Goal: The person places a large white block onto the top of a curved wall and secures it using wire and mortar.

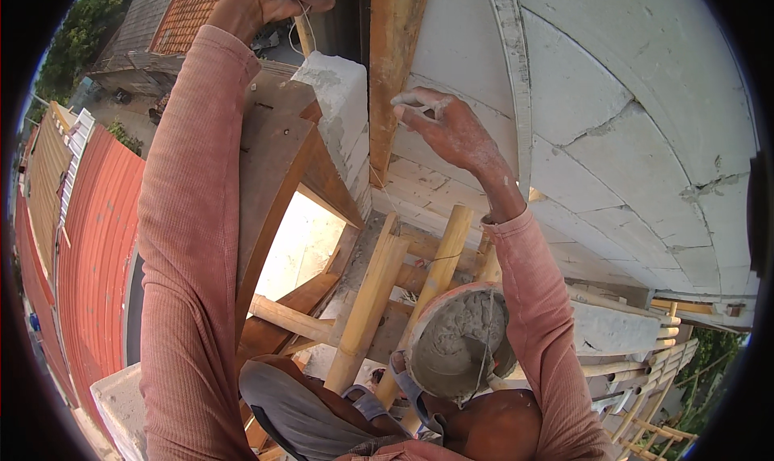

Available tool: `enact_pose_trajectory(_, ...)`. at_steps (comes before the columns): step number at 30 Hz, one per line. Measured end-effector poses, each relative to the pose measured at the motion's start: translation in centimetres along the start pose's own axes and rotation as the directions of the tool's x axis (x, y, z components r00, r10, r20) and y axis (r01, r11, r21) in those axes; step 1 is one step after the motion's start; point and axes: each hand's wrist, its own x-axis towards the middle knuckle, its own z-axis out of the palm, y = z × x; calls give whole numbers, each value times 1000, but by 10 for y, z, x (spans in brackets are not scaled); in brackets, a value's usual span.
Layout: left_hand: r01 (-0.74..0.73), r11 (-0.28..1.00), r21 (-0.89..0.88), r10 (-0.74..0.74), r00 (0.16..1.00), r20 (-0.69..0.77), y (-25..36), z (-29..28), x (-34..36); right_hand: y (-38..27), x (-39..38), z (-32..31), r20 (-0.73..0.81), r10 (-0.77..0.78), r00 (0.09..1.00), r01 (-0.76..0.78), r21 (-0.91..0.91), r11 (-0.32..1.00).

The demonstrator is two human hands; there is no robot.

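Observation:
My left hand (282, 0) is raised at the top edge, partly cut off by the frame. Its fingers are closed, and a thin white string (310, 27) hangs in a loop from them; a small dark thing shows between the fingers. My right hand (447, 126), dusty with grey mortar, is held before a wooden post (397, 62). Thumb and forefinger curl toward each other in a pinch; anything between them is too small to make out. Below my right forearm sits a bucket (418, 332) of wet grey mortar (463, 328).
A pale block wall (621, 138) rises on the right. A wooden frame (278, 219) stands left of centre, beside a white block column (339, 98). Bamboo poles (367, 308) form scaffolding under me, with a drop beneath. Red metal roofing (101, 275) lies lower left.

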Motion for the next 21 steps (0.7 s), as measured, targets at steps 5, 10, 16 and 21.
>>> enact_pose_trajectory(5,-9,859,512,110,980,-167,8,16,-8,-3,2,6,31,-20,999,20,0,1000)
enact_pose_trajectory(10,20,880,475,116,960,-256,11,12,3,-5,-3,4,27,-4,1000,4,-33,999)
enact_pose_trajectory(16,76,996,35,-81,986,148,4,-12,2,-4,-6,1,40,-32,999,32,-10,999)
enact_pose_trajectory(21,116,973,-200,-87,985,147,-7,-8,6,-11,-5,3,36,11,999,-10,-37,999)
